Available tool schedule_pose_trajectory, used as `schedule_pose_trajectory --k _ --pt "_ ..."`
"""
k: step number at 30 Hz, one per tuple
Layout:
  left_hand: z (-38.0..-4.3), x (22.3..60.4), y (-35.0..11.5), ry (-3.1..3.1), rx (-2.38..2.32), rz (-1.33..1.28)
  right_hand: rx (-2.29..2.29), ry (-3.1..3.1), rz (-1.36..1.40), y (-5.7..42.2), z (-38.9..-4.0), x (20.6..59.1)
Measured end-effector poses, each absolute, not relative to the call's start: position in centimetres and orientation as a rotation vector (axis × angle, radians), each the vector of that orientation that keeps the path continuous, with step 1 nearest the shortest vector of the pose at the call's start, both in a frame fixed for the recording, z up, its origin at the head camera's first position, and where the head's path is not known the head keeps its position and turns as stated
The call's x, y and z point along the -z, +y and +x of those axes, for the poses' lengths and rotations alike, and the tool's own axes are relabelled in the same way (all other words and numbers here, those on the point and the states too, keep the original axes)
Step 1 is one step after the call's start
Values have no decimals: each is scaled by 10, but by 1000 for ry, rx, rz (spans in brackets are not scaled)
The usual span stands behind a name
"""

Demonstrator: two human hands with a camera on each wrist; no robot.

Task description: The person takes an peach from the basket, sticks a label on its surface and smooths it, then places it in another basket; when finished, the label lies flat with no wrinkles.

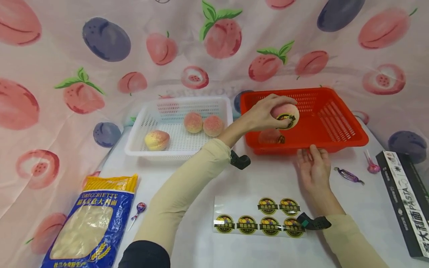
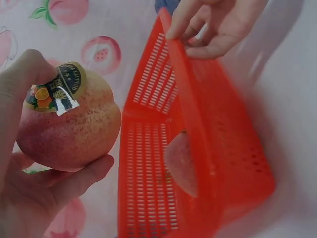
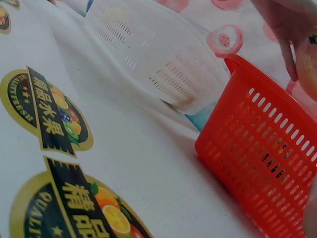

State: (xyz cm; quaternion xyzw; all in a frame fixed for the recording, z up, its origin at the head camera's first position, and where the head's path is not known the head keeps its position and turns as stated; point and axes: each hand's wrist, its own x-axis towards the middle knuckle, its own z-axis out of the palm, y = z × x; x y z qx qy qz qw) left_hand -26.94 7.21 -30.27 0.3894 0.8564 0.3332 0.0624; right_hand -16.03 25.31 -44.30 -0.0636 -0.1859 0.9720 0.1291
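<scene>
My left hand (image 1: 263, 113) grips a peach (image 1: 291, 109) above the red basket (image 1: 335, 143). Across the peach's side is a round black-and-gold sticker (image 2: 69, 82), with my left thumb at the label's edge in the left wrist view. My right hand (image 1: 314, 171) is at the basket's front rim, palm turned up, its fingertips holding the edge. Inside the basket lies another peach (image 1: 267, 136) with a dark sticker, partly hidden behind the front wall.
A white basket (image 1: 134, 150) with several peaches stands left. In front lies a sheet of round stickers (image 1: 234, 208). A blue pasta bag (image 1: 110, 219) and lollipop (image 1: 141, 207) lie left; a wrapped candy (image 1: 349, 176), pink lollipop (image 1: 373, 168) and black pasta box (image 1: 399, 197) lie right.
</scene>
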Motion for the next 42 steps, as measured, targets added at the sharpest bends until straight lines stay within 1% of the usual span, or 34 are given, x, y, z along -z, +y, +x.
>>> schedule_pose_trajectory --k 4,13,17,22,30,35,38,42 --pt "-277 301 89 2594 -863 1218 -2806 -529 -161 254 -160 445" --pt "-301 315 122 2542 -484 1313 -2800 -533 -122 252 -164 449" --pt "-310 314 138 2484 -434 1368 -2794 -551 -113 252 -163 450" --pt "-313 314 154 2429 -394 1357 -2793 -567 -115 251 -162 453" --pt "-313 312 173 2317 -285 1204 -2784 -633 -93 249 -164 454" --pt "-315 322 176 2227 -388 999 -2767 -677 -128 246 -163 455" --pt "-313 328 178 2197 -416 931 -2760 -680 -141 248 -161 455" --pt "-311 329 179 2204 -325 860 -2770 -685 -104 252 -163 452"
